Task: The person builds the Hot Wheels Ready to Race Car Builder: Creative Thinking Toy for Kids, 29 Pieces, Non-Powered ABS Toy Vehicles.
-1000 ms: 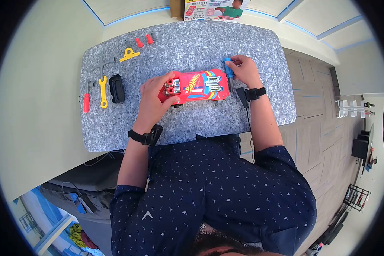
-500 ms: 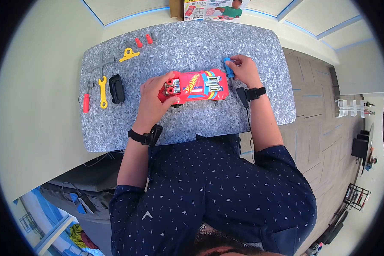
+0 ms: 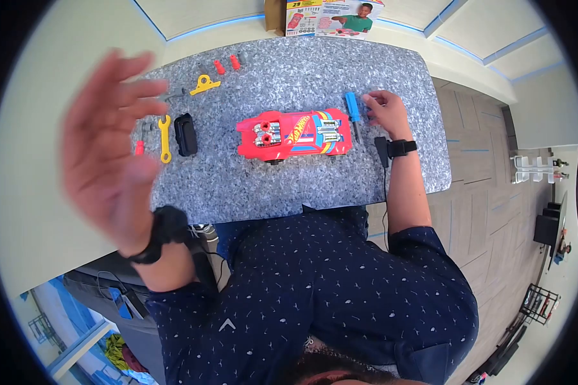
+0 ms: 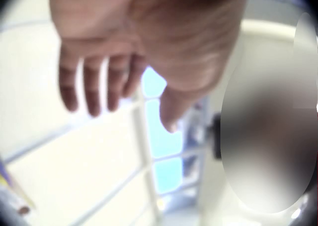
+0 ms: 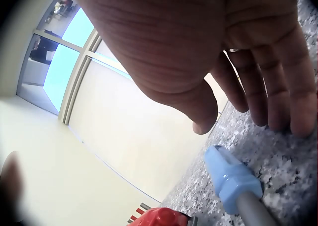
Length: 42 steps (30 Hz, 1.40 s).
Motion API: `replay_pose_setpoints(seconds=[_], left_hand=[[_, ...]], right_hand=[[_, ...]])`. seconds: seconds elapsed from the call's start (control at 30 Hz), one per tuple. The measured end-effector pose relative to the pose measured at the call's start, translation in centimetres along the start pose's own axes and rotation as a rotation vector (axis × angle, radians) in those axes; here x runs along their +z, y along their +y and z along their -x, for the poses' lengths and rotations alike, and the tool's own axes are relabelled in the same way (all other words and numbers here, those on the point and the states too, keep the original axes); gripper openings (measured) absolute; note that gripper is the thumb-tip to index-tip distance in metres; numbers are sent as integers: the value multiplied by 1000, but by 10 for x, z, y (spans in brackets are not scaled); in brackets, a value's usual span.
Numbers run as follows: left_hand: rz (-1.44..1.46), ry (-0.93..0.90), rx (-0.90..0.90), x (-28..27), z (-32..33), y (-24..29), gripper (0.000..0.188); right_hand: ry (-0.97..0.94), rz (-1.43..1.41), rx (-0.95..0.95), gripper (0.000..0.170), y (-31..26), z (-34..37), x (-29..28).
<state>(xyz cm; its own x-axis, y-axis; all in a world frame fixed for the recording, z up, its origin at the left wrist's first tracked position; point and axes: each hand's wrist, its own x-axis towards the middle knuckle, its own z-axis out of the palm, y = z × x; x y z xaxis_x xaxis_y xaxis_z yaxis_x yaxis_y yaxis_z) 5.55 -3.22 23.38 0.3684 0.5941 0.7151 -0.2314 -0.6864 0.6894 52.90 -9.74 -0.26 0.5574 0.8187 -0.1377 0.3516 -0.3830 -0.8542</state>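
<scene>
My left hand (image 3: 112, 147) is raised high over the left side of the table, blurred, with its fingers spread and nothing in it; the left wrist view shows the same hand (image 4: 144, 52) with extended fingers. A red toy car (image 3: 315, 144) sits right side up mid-table, untouched. Just off its right end lies a blue-handled screwdriver (image 3: 352, 108), grey shaft toward the person. Beside the handle rests my right hand (image 3: 390, 117), fingers loosely bent. In the right wrist view its fingertips come down near the tabletop, apart from the screwdriver (image 5: 231, 184).
Left of the car lie a black oblong part (image 3: 185, 135) and a yellow wrench (image 3: 165, 139). Farther back are a yellow piece with a ring (image 3: 204, 84) and red pegs (image 3: 219, 67). A printed box (image 3: 331, 19) stands beyond the far edge. The left hand hides some tools.
The left hand has let go of the car and swung up and left. The right hand has released the screwdriver and drawn slightly right. The head view has shifted a little.
</scene>
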Motion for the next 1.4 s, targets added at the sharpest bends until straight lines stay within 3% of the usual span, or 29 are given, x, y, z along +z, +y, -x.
replay_pose_setpoints(seconds=[0.2, 0.37, 0.43, 0.57, 0.6, 0.63, 0.67, 0.7, 0.77, 0.87, 1.07, 1.17, 1.27, 1.3, 1.37, 1.4], left_hand=[[227, -187, 207, -27, -39, 81, 74], [243, -272, 230, -31, -58, 94, 65], [191, -207, 217, -32, -62, 84, 62], [-135, 70, 11, -21, -39, 17, 57], [-374, 188, -49, -16, -19, -11, 50], [-473, 264, -238, -25, 0, -41, 54], [-759, 269, -469, -33, 22, -73, 62], [-995, 211, -507, -48, 53, -112, 80], [-1367, 54, -552, -66, 113, -171, 86], [-1337, -68, -921, -47, 134, -175, 86], [-1308, -177, -931, -42, 141, -186, 64], [-1277, -66, -713, -48, 153, -201, 47], [-1137, -75, -460, -65, 160, -224, 39], [-948, -51, -598, -64, 157, -219, 38], [-555, -2, -852, -37, 108, -161, 37], [-444, -16, -835, -25, 90, -138, 37]], right_hand=[[1, -67, 53, 47, 9, 2, -13], [-11, -80, 49, 49, 14, 0, -14], [-8, -94, 52, 49, 15, 1, -15], [-3, -124, 41, 47, 16, 1, -23], [14, -115, 31, 47, 14, 2, -27], [32, -105, 20, 46, 11, 3, -31], [63, -102, -16, 46, 6, 4, -36], [94, -98, -53, 46, -1, 5, -42], [146, -102, -117, 46, -20, 10, -53], [190, -112, -224, 45, -45, 16, -66], [198, -150, -380, 43, -93, 37, -73], [157, -149, -455, 42, -116, 50, -66], [81, -117, -507, 41, -135, 63, -51], [54, -82, -524, 41, -141, 68, -44], [-32, -52, -588, 45, -161, 87, -27], [-81, -40, -682, 46, -173, 99, -18]])
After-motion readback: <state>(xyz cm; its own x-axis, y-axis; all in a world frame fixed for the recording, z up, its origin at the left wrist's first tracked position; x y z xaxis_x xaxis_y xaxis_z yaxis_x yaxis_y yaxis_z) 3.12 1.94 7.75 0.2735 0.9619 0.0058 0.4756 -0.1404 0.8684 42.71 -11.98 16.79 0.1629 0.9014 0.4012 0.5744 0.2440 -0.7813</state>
